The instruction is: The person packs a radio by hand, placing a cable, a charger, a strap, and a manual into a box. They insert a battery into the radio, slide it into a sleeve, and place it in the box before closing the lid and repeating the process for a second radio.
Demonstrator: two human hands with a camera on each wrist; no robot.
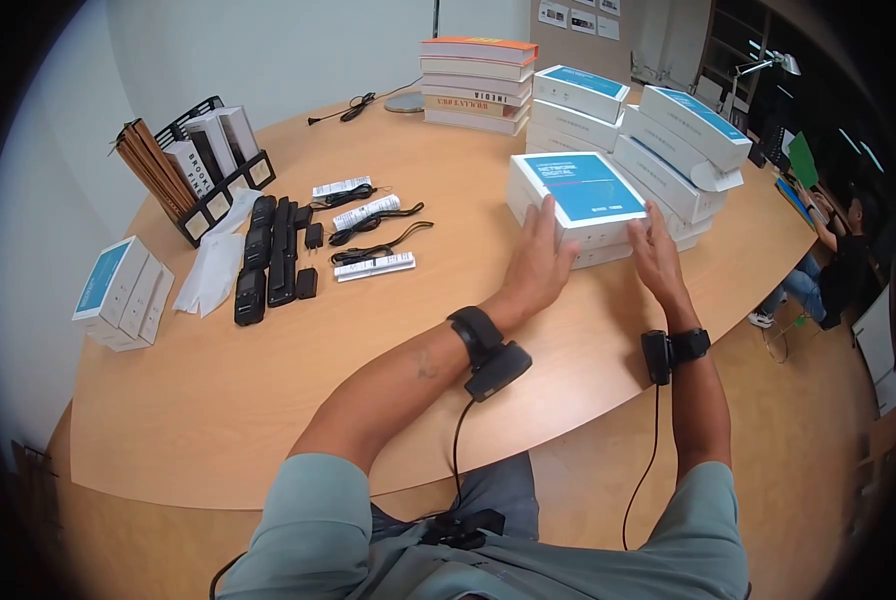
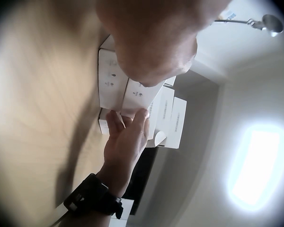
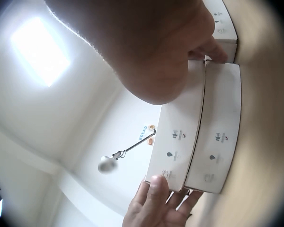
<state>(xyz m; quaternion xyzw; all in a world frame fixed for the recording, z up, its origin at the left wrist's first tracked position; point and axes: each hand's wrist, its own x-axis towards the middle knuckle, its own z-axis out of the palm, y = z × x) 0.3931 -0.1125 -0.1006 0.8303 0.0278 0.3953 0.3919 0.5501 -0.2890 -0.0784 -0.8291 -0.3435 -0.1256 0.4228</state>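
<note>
Fingers of the left hand [image 1: 536, 262] and right hand [image 1: 658, 262] look nearly straight, thumbs set apart from them, touching the upper box [image 1: 590, 190] at its near corners rather than curled round it. It sits squarely on the lower box [image 3: 214, 142], towards the right edge of the tabletop [image 1: 578, 335], other boxes [image 1: 701, 115] just beyond. Its near face runs left to right between the hands, neither clearly nearer. Whether that is its long axis, I cannot tell.
</note>
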